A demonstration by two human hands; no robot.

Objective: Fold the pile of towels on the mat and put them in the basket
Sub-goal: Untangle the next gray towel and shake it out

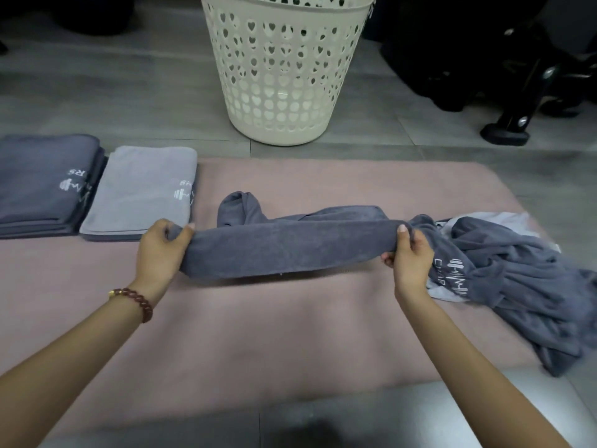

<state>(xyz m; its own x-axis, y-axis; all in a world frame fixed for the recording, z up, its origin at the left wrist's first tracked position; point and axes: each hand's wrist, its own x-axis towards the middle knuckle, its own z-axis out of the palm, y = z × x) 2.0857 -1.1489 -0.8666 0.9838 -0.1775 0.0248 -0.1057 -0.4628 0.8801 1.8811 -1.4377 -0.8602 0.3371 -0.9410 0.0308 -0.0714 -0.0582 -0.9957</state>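
Left hand (160,250) and right hand (407,257) each pinch an end of the dark grey towel (287,244), stretched taut just above the pink mat (274,321) to square it for folding, basket (284,69) beyond.

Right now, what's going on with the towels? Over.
Left hand, right hand grip ends of dark towel. Loose pile beside right hand. Path to basket open.

light: dim, soft, even | shadow: dark patch on floor (323,425) at near edge of mat (290,334) | blur: towel pile (517,279) on mat's right end smeared | beyond mat: corners underexposed, nearly black | distortion: mat's edges bow, wide-angle
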